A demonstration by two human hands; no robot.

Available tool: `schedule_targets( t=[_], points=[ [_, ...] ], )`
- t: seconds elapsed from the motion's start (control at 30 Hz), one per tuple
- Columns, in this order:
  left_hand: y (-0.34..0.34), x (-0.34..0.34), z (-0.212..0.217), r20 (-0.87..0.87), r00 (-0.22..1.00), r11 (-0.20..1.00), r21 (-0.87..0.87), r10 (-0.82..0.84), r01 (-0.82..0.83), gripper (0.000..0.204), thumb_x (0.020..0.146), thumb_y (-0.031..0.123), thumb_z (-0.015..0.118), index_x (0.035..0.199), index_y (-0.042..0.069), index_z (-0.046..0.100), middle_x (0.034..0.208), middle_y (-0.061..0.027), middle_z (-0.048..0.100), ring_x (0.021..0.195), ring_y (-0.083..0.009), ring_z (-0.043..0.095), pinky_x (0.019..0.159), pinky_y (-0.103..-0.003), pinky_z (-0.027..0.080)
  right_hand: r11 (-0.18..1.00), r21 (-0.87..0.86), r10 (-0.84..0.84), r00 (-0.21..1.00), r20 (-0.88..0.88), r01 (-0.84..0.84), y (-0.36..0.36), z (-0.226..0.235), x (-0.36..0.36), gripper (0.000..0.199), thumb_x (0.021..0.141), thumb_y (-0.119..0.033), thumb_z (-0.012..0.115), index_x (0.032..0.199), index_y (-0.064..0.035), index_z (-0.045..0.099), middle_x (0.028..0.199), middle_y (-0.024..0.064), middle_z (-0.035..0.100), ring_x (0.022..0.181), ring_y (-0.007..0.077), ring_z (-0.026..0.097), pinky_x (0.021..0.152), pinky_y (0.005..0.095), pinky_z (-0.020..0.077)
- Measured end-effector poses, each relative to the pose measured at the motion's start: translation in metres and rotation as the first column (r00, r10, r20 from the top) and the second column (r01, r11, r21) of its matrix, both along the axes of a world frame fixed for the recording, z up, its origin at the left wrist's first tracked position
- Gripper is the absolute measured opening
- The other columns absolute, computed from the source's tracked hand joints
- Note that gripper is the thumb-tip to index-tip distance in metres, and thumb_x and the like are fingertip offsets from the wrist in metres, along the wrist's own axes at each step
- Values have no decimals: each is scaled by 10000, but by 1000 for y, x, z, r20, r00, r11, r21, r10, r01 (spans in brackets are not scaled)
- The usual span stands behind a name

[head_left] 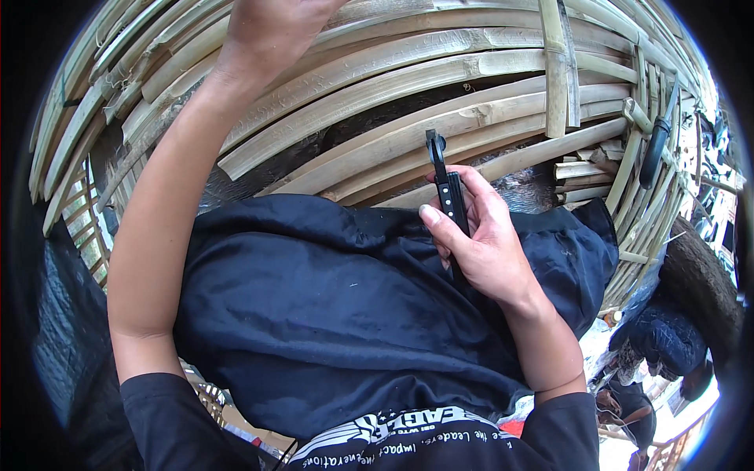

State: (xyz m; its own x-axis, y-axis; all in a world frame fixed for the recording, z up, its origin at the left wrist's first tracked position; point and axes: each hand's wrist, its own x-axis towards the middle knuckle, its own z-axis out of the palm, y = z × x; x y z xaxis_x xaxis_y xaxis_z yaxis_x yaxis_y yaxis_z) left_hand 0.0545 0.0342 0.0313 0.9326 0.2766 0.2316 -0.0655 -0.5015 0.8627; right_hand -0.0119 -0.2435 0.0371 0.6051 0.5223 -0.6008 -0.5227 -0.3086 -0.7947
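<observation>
Tool up in the right hand, bamboo strips waiting just beyond!
Fingers and thumb grip the black tool by its riveted handle, tip pointing away above the edge of the dark cloth; the left hand is over the strips, fingers cut off by the frame, so its grip can't be told. This looks like a readying step, tool not yet on bamboo; the next move seems to call for a firm grip and a clear tip.

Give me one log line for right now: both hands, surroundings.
left hand: near bamboo strips, fingers out of frame, contact unclear | right hand: gripping black riveted tool | lap: dark fabric
</observation>
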Motion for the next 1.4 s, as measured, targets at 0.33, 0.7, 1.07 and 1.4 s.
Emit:
schedule_targets(
  t=[0.33, 0.7, 1.07, 1.4],
  points=[
    [3, 6, -11, 80, 987, 988, 75, -138, 132, 26, 892, 2, 765, 913, -6, 778, 861, -67, 736, 772, -99, 650, 682, -243, 537, 1000, -12, -6, 1000, 13, 6, -1, -3, -1, 391, 951, -100, 732, 1249, 17, 508, 914, 8, 592, 816, 50, 548, 733, 229, 479],
    [4, 9, -12, 27, 990, 989, 64, -138, 136, 33, 892, 16, 765, 914, -2, 780, 862, -64, 736, 763, -101, 664, 693, -244, 575, 999, -34, 4, 999, 39, -2, 1, -7, -4, 414, 946, -114, 740, 1255, 31, 505, 941, 15, 584, 851, 59, 537, 772, 228, 475],
    [3, 9, -17, 86, 983, 982, 111, -165, 155, 41, 894, 49, 770, 914, 22, 794, 852, -60, 757, 754, -99, 679, 686, -243, 568, 999, -48, 8, 999, 39, -6, 3, -9, -6, 401, 945, -113, 739, 1244, 25, 510, 946, 19, 585, 854, 61, 536, 771, 233, 474],
    [4, 10, -17, 57, 988, 987, 87, -143, 138, 48, 884, 53, 778, 919, 28, 798, 836, -54, 754, 749, -89, 675, 677, -242, 560, 998, -61, 19, 999, 47, -16, 5, -10, -6, 394, 943, -110, 739, 1238, 26, 515, 949, 19, 586, 857, 63, 534, 780, 234, 473]
  ],
)
